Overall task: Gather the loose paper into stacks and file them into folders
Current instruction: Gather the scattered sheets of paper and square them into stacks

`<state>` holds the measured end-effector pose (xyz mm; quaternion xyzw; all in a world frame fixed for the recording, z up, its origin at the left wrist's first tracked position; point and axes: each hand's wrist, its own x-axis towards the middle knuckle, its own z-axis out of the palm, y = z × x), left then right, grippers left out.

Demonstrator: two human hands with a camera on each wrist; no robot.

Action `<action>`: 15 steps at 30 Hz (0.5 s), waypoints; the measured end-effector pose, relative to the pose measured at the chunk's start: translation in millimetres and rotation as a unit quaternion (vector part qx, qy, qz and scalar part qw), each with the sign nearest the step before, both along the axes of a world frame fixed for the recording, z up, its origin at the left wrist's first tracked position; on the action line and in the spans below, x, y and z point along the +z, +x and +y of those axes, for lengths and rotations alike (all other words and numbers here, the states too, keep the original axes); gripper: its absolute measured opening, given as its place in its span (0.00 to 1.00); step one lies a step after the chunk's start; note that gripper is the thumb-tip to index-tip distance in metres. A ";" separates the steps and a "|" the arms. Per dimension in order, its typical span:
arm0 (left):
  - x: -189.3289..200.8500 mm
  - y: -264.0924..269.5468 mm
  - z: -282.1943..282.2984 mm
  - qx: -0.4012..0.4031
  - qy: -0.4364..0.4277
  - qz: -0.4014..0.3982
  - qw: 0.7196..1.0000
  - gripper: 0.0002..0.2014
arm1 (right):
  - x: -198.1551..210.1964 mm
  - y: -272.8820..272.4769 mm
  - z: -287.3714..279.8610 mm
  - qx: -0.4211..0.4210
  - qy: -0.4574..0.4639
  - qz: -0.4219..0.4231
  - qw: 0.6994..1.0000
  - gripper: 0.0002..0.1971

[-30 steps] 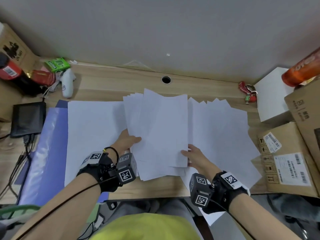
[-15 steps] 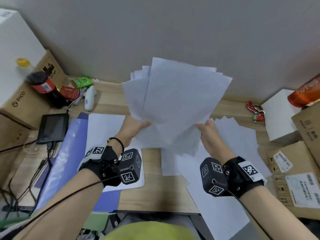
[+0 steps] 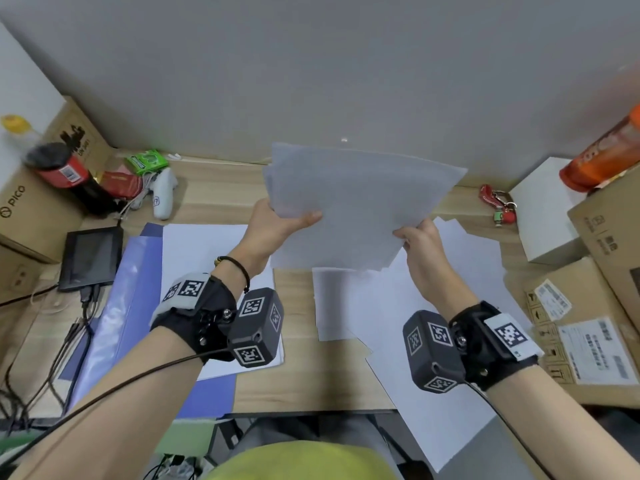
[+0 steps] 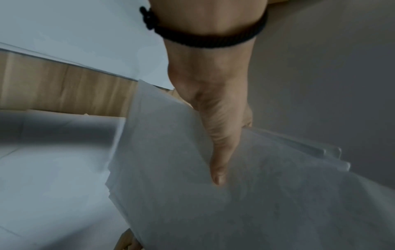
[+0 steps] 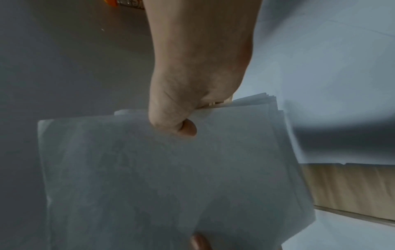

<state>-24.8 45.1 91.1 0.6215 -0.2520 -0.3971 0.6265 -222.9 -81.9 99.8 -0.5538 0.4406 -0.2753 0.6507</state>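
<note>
A bundle of several white sheets (image 3: 360, 206) is held up above the wooden desk (image 3: 298, 375), tilted towards the wall. My left hand (image 3: 277, 223) pinches its left edge, thumb on the near face (image 4: 218, 169). My right hand (image 3: 415, 237) grips its right edge, thumb bent on top (image 5: 183, 128). The sheet edges are uneven (image 4: 329, 155). More loose sheets (image 3: 433, 323) lie on the desk under and to the right of the bundle. A blue folder (image 3: 135, 299) lies at the left with a white sheet (image 3: 204, 251) on it.
Cardboard boxes (image 3: 588, 327) and a white box (image 3: 543, 216) crowd the right side. A dark tablet (image 3: 91, 258), a white controller (image 3: 162, 195), a red can (image 3: 65, 171) and a green packet (image 3: 145, 161) sit at the left. Red keys (image 3: 498, 202) lie near the back.
Both hands took hold of the spread sheets on the desk and raised them as one bundle. Since half a second ago the bundle has tilted and its sheets have drawn closer together.
</note>
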 end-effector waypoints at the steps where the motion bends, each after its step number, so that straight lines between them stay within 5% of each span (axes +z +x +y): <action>1: 2.8 -0.4 0.9 -0.006 -0.010 0.003 1.000 0.18 | 3.8 -3.8 -0.8 -0.007 -0.006 -0.009 1.000 0.19; 4: -2.0 -3.4 4.5 -0.025 -0.018 0.012 0.999 0.18 | 1.4 -16.0 -1.9 -0.022 -0.007 -0.019 1.000 0.20; 10: -46.0 -20.7 9.6 -0.048 0.098 0.002 0.994 0.21 | -39.0 -29.1 14.6 0.025 0.029 0.071 0.997 0.26; 15: -15.2 -27.6 -17.0 -0.012 0.051 0.000 0.999 0.16 | -13.9 -20.0 0.7 -0.051 0.019 0.023 0.998 0.20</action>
